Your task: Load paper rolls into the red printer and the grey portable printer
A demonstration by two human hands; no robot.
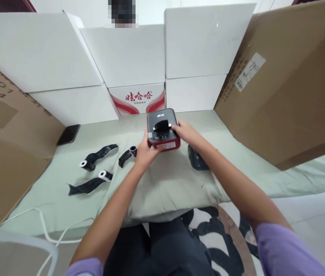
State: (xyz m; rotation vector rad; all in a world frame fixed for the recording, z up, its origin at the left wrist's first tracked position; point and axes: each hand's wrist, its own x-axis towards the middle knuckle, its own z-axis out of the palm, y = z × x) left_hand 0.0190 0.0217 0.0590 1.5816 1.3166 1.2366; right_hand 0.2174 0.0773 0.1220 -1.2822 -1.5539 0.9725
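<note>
A small boxy label printer, red below with a dark grey top, is held up over the cloth-covered surface. Out of the slot in its top sticks a short black strip. My left hand wraps round its left side and lower front edge. At the right side, my right hand is closed, with its fingertips at the end of the slot by the black strip; whether they pinch the strip or just the casing is unclear. Partly behind my right forearm lies a dark blue-black device.
Black paper rolls with loose tails lie to the left. A dark phone-like slab sits farther left. White boxes line the back. Brown cartons flank both sides. A white cable runs at lower left.
</note>
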